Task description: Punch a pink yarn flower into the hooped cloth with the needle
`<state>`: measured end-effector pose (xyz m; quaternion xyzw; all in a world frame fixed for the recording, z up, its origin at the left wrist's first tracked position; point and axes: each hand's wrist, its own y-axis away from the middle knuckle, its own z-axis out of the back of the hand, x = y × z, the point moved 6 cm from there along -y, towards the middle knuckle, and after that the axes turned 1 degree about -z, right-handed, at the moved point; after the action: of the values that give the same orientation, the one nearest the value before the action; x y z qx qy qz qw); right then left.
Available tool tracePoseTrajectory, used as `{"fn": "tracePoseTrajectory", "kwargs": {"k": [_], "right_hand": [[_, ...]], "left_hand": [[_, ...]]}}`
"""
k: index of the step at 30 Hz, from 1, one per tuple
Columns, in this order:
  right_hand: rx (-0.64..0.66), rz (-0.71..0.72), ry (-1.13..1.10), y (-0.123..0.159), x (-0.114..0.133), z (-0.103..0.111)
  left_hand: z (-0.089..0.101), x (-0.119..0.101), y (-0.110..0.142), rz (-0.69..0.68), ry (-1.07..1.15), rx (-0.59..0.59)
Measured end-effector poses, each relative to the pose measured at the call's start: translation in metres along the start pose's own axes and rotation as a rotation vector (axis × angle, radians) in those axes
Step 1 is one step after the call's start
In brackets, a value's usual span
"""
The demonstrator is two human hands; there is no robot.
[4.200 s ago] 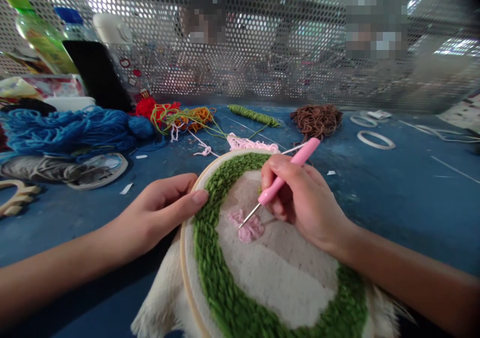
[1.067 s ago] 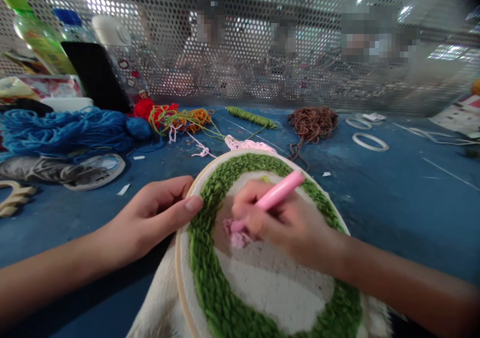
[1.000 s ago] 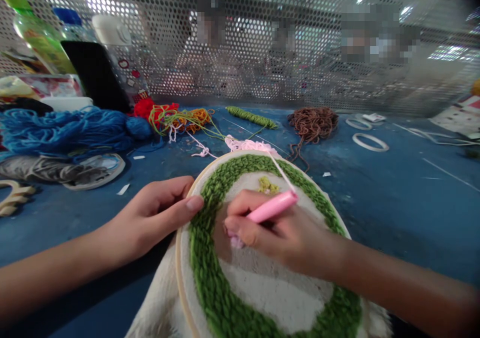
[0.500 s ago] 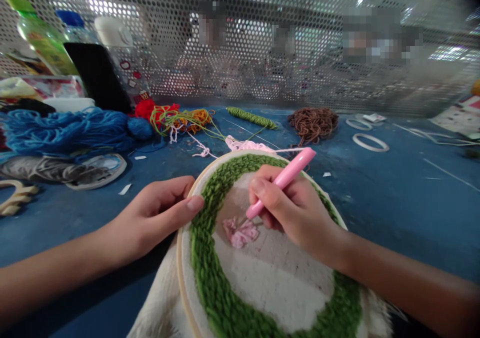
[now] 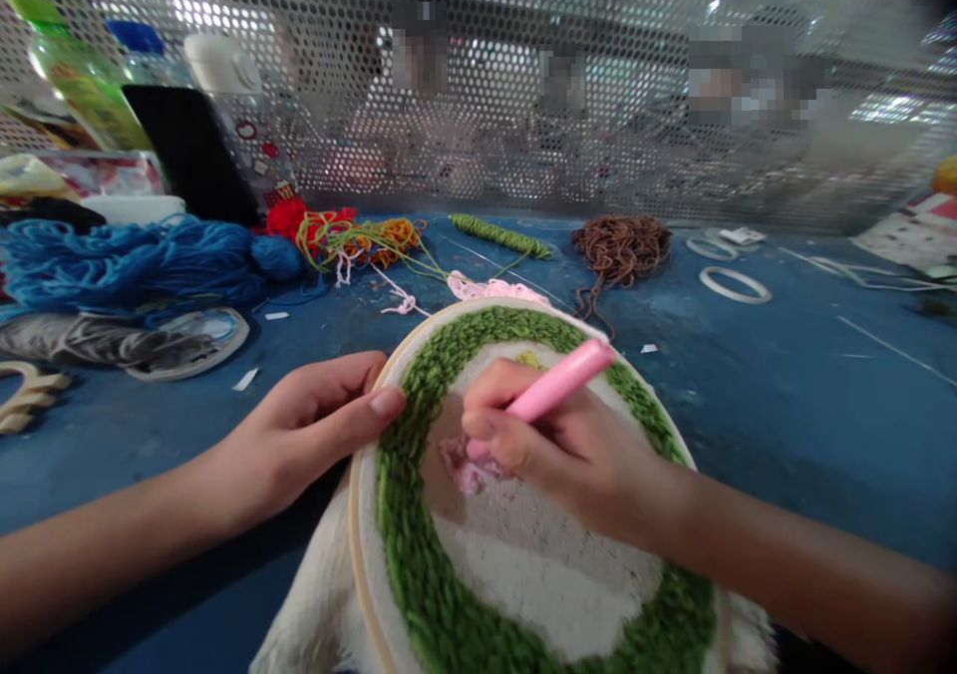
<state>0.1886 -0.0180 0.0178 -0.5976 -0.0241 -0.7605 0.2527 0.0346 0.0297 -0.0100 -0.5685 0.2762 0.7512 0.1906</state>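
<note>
My left hand (image 5: 314, 430) grips the left rim of an embroidery hoop (image 5: 360, 544), thumb on top and fingers curled at the edge. Cream cloth is stretched in the hoop, with a thick ring of green yarn stitches (image 5: 408, 554) around a bare middle. My right hand (image 5: 568, 445) is closed around a pink punch needle (image 5: 564, 380), slanted with its tip end down at a small pink stitched patch (image 5: 468, 465). The needle's metal point is hidden from sight. A bit of yellow stitching (image 5: 532, 359) shows just behind my right hand.
Pink yarn (image 5: 497, 290) lies behind the hoop, near a green yarn bundle (image 5: 500, 235) and brown yarn (image 5: 622, 247). Blue yarn (image 5: 135, 260), bottles and a black phone (image 5: 190, 151) crowd the left. White rings (image 5: 735, 284) lie at right. A perforated metal screen (image 5: 478, 146) stands behind.
My right hand has moved down and left, bringing the punch needle from just above the cloth down against the pink patch. My left hand keeps its hold on the hoop.
</note>
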Motion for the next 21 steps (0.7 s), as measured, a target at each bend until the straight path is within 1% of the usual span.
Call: {"fn": "tracePoseTrajectory", "kwargs": {"k": [2, 3, 6, 7, 8, 10, 12, 15, 18, 21], "right_hand": [[-0.011, -0.069, -0.104, -0.001, -0.005, 0.000], [0.001, -0.099, -0.107, -0.001, -0.007, -0.001], [0.077, -0.136, 0.025, 0.000, -0.007, -0.007], [0.088, -0.138, 0.041, 0.000, -0.007, -0.008], [0.070, -0.148, 0.010, 0.000, -0.008, -0.007], [-0.036, -0.193, -0.149, 0.000, -0.014, 0.000], [-0.171, -0.234, -0.279, 0.001, -0.021, 0.009], [-0.313, -0.244, -0.328, 0.000, -0.028, 0.020], [-0.397, -0.254, -0.395, -0.001, -0.032, 0.026], [-0.405, -0.265, -0.413, -0.002, -0.034, 0.027]], "left_hand": [[0.000, 0.001, 0.000, 0.008, 0.009, 0.015], [0.000, 0.001, 0.001, 0.013, 0.012, 0.018], [0.000, 0.000, 0.001, 0.014, 0.013, 0.005], [-0.001, 0.000, 0.001, 0.018, 0.022, 0.003], [-0.002, 0.000, 0.001, 0.024, 0.038, 0.003], [-0.003, 0.000, 0.000, 0.039, 0.074, 0.008], [-0.003, 0.001, -0.001, 0.053, 0.088, 0.009], [-0.002, 0.002, -0.002, 0.049, 0.076, 0.003], [0.000, 0.003, -0.002, 0.034, 0.065, -0.007], [0.001, 0.000, -0.002, 0.003, 0.029, -0.022]]}}
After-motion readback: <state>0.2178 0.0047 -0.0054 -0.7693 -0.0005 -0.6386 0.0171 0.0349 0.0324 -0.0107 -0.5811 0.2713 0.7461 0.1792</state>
